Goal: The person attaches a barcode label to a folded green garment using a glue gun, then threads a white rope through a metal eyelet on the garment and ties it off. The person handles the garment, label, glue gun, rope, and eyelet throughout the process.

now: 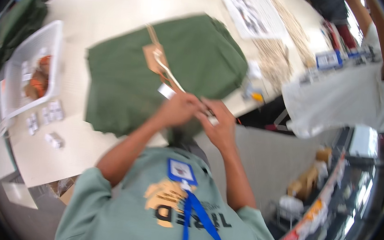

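Observation:
A green folded garment or stack of cloth (190, 46) lies on the table in front of me. On top of it rest a brown paper tag (150, 59) and a small white label (166, 91), with a cream cord (173, 79) running toward my hands. At the cloth's near edge, my left hand (180, 109) is closed with its fingers on the cord. My right hand (220, 125) is beside it, its fingertips pinched close to the left ones. What the right fingers hold is small and blurred.
At the left, a white basket (54, 67) holds orange and brown items; small white packs (54, 140) lie near it. Farther off are another white basket (274, 28) and bundles of cream cords (272, 58). A co-worker in a white shirt (337, 94) is at the right.

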Demonstrator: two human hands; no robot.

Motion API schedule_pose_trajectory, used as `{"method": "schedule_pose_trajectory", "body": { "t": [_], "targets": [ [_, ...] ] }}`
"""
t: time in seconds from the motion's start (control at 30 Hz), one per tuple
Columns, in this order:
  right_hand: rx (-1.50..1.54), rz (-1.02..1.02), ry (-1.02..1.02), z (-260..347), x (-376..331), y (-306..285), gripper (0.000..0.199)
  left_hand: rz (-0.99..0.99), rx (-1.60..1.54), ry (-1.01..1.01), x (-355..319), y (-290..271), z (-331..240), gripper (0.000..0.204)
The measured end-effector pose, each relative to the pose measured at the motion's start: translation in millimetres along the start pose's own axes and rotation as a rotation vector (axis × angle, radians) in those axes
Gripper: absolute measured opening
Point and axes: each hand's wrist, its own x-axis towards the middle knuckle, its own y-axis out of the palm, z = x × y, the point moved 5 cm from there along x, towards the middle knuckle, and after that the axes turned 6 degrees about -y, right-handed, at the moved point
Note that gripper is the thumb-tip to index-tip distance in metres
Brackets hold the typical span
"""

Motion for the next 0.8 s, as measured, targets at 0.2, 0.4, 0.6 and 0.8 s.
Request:
{"method": "schedule_pose_trajectory", "body": {
  "t": [0.2,0.4,0.6,0.8],
  "targets": [
    [0.064,0.013,-0.006,7,7,-9,0.017,0.108,-0.154,0.008,-4,5,-5,0.036],
    [-0.041,0.206,0.027,6,0,4,0.01,-0.269,0.337,-0.015,-6,0,-15,0.052],
    [-0.016,0.274,0.055,1,-3,13,0.01,-0.489,0.574,0.172,-10,6,-15,0.053],
    [-0.048,0.251,0.146,1,-13,17,0.015,-0.584,0.602,0.227,-10,6,-6,0.049]
  ]
}}
